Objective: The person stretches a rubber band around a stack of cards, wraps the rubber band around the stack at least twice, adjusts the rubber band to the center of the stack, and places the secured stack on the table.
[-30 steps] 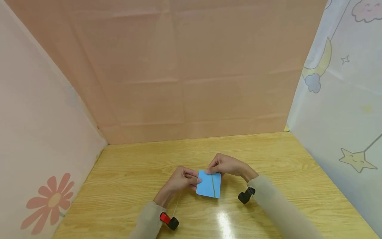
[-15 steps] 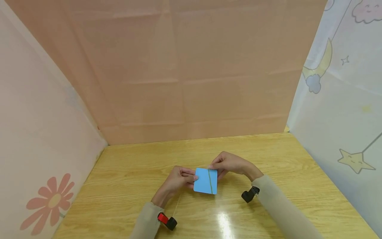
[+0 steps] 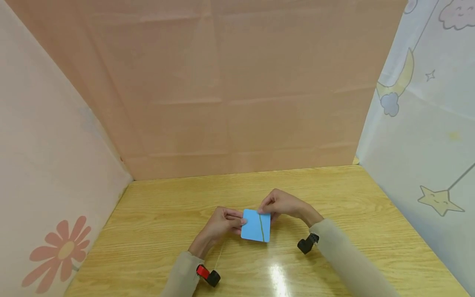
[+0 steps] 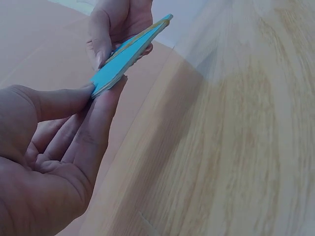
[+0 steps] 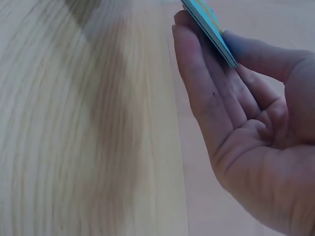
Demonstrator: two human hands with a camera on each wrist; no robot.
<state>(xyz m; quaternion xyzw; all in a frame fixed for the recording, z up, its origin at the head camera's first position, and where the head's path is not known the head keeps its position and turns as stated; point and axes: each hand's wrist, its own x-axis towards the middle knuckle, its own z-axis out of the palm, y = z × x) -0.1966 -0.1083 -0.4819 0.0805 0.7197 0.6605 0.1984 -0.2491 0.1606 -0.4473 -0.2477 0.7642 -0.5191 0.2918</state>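
A thin stack of light blue square cards [image 3: 252, 226] with rounded corners is held up over the table. Around it, right of its middle, runs a yellowish rubber band [image 3: 262, 227], slightly slanted. My left hand [image 3: 219, 225] pinches the stack's left edge between thumb and fingers. At the top right corner my right hand [image 3: 283, 203] pinches the stack, its thumb at the band's upper end. The layered edge of the blue cards [image 4: 115, 69] shows in the left wrist view. From the right wrist, the fingers lie behind the cards [image 5: 209, 32] and the thumb in front.
The wooden table [image 3: 167, 198] meets a peach cloth backdrop [image 3: 222, 103] at the back. White printed cloths stand at the left [image 3: 55, 144] and right [image 3: 426, 144]. A thin pale strand [image 3: 219, 255] shows near the left wrist camera [image 3: 213, 278].
The card stack and left hand have shifted slightly left. My right hand moved outward to the right, then came back, its thumb now at the band's top.
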